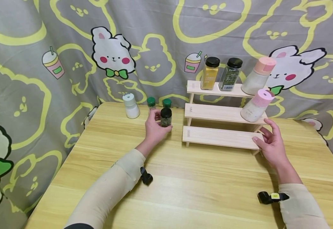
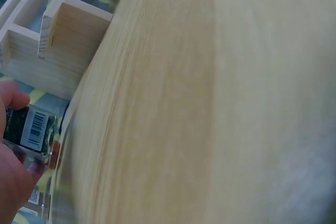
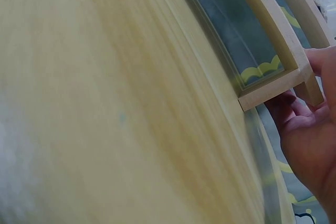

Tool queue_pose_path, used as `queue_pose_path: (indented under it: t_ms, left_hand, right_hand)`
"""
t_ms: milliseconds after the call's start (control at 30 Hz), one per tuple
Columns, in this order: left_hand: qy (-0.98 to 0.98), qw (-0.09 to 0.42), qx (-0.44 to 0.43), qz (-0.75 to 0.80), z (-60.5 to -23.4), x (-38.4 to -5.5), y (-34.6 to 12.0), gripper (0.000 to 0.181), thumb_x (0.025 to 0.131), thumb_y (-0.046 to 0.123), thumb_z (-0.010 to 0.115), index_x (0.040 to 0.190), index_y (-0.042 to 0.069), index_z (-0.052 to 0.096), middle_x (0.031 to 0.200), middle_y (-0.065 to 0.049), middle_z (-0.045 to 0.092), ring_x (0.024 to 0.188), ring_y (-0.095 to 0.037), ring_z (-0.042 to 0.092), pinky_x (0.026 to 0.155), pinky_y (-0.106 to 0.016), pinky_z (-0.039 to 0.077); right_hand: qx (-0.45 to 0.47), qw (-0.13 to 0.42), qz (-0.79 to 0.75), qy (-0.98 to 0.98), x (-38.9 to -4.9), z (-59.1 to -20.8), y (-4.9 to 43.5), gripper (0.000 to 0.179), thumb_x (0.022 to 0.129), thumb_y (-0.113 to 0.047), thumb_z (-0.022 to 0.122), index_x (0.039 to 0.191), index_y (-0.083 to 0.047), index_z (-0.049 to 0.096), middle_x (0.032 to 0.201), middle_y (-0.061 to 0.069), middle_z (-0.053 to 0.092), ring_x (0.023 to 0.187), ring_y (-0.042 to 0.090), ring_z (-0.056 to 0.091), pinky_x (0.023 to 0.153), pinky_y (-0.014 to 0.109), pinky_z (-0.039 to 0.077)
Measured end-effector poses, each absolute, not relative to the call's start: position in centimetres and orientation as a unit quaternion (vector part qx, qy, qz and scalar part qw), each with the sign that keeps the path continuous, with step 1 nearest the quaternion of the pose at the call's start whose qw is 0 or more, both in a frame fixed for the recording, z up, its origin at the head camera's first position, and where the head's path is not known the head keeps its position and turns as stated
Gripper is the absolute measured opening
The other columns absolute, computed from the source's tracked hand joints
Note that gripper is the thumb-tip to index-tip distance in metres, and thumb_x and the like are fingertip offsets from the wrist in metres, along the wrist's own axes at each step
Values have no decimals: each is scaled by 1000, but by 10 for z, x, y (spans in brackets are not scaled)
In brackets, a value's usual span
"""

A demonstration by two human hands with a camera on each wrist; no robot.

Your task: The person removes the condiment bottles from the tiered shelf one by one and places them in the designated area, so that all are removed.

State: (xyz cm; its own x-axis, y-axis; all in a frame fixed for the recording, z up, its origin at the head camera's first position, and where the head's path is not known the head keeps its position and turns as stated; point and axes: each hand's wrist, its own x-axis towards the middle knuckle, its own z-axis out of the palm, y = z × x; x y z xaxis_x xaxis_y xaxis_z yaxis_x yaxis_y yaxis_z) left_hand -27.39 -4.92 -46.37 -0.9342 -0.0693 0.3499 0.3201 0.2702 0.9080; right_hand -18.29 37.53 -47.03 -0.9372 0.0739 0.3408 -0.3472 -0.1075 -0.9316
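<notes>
My left hand (image 1: 157, 128) holds a black-capped spice jar (image 1: 166, 117) between thumb and fingers; dark contents show through its glass. In the left wrist view, a barcode label faces out on the jar (image 2: 34, 127). Two green-capped jars (image 1: 151, 101) stand just behind that hand, partly hidden by it. My right hand (image 1: 273, 144) grips the right end of a three-tier wooden rack (image 1: 220, 137), thumb on the lowest shelf. A pink-capped shaker (image 1: 257, 106) stands at the right of the middle shelf, above this hand.
On the top shelf stand a yellow spice jar (image 1: 209, 76), a green herb jar (image 1: 230, 76) and a peach-capped shaker (image 1: 258, 78). A pale-capped shaker (image 1: 132, 108) is at the table's back left. Behind the wooden table (image 1: 183, 184) hangs a patterned curtain (image 1: 155, 19).
</notes>
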Motion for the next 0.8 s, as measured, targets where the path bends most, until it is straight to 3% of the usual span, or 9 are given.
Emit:
queue_pose_path:
  t_ms: [800]
  left_hand:
    - [-789,143,-89,-591,-475,-273,-52,68,64,-2,89,118,7,49,109,-10,59,97,-23,60,84,-32,55]
  right_hand:
    - [104,144,740,-649,-183,-470,375,78,87,29,49,151,-14,35,126,2,63,99,14,67,71,20,56]
